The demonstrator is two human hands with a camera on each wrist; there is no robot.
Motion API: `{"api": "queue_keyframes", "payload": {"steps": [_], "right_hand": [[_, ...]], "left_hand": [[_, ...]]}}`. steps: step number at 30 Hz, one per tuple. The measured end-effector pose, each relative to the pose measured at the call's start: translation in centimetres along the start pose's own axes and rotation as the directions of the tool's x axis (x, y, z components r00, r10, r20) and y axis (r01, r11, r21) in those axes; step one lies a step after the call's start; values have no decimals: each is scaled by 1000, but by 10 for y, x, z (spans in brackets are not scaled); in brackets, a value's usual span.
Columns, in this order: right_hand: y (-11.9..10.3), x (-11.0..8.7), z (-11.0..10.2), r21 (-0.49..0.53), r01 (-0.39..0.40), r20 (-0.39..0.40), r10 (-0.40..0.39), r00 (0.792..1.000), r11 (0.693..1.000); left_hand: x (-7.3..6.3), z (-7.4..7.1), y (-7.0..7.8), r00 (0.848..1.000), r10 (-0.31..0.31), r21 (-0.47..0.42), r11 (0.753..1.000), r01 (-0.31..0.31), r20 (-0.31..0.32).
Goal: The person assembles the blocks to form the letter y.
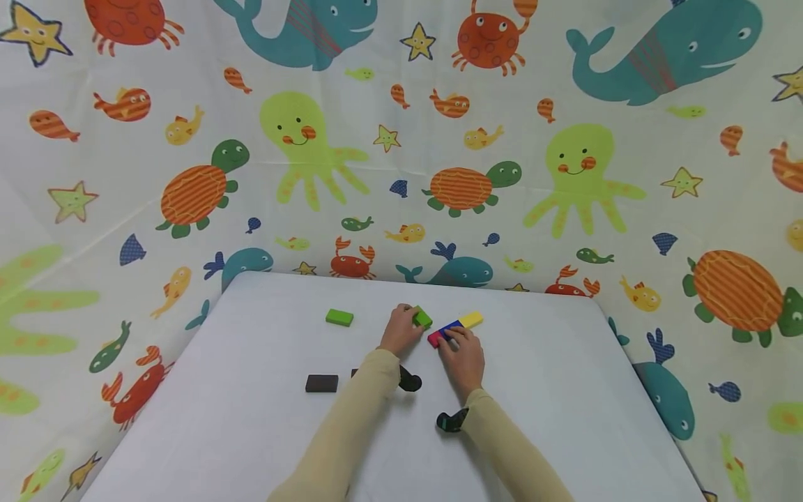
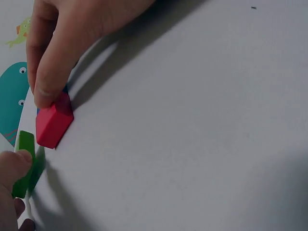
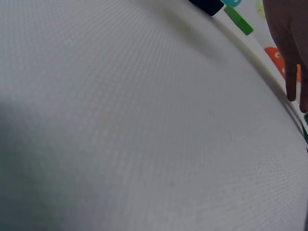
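Note:
In the head view my left hand [image 1: 401, 333] pinches a green block [image 1: 423, 318], tilted up on its edge. The left wrist view shows a thumb on this green block [image 2: 25, 166]. To its right, my right hand [image 1: 464, 357] has its fingers on the red block [image 1: 433, 340], at the end touching a blue block [image 1: 450, 326]. A yellow block [image 1: 472, 319] continues that slanting row. Fingers partly cover the red and blue blocks. In the right wrist view only the left hand [image 3: 291, 38] shows, at the upper right.
Another green block [image 1: 339, 318] lies at the back left of the white table [image 1: 251, 432]. Nearer, a dark block [image 1: 322, 383] lies flat, and a second dark block is mostly behind the left sleeve. Patterned cloth [image 1: 389, 223] surrounds the table's back and sides.

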State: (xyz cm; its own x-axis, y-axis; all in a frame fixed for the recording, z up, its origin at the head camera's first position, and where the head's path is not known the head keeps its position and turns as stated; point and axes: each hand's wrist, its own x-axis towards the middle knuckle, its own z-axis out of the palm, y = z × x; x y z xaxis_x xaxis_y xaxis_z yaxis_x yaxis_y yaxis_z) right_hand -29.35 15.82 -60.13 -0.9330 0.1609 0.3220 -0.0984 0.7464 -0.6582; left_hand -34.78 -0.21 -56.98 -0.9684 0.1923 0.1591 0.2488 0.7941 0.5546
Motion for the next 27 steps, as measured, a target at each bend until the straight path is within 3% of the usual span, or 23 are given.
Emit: {"api": "queue_keyframes", "payload": {"steps": [11,20,27], "right_hand": [[3,0,3,-6,3,-10,-3,1000,1000],[-3,-2,0,-6,-3,-9,3,1000,1000],[-8,-7,-1,-3,-27,-3,27,1000,1000]], "left_hand": [[4,4,4,998,19,71,997,-23,55],[2,-3,10,990,52,44,997,-58,128],[-4,-4,9,988,67,23,997,-70,137]]}}
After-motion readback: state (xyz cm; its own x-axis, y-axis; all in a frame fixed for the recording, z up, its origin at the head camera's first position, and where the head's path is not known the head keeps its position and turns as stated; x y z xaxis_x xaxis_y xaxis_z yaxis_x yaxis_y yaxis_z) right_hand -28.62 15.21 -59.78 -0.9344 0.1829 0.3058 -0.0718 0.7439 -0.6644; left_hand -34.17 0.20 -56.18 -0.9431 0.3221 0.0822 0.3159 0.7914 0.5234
